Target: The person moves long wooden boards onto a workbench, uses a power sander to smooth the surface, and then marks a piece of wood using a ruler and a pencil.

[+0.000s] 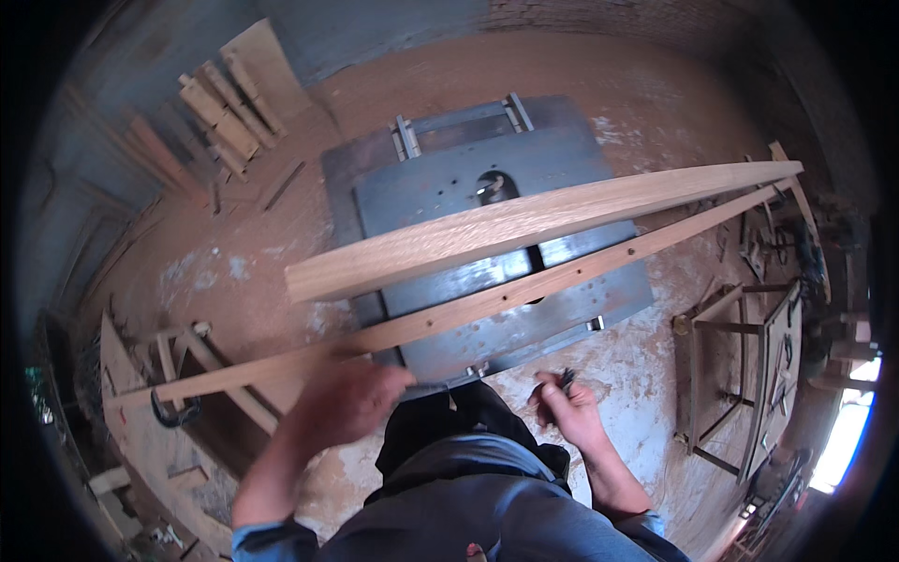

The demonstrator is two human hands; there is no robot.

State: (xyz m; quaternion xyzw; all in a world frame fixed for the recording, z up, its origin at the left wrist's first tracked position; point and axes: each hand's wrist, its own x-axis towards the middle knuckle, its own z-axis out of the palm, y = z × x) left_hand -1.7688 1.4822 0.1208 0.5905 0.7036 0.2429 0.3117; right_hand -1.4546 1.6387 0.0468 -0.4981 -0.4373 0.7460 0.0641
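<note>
My left hand [351, 404], blurred, is beside the thin wooden strip [506, 296] at the machine's near left edge; its fingers look curled, and what they hold, if anything, is unclear. The strip has several dark holes and spans the metal machine table [449, 344]. A thick wooden beam [491, 221] lies beyond it, across the same table. My right hand [565, 407] is low at the right of my body, apart from the wood, with its fingers closed on a small dark object [567, 379] too small to name.
A clamp [175, 411] sits at the strip's left end, by a wooden workbench [140, 449]. At the right stands a wooden frame table [751, 330] with tools on top. Boards [225, 112] lean at the back left wall. The machine table has a round opening [497, 186].
</note>
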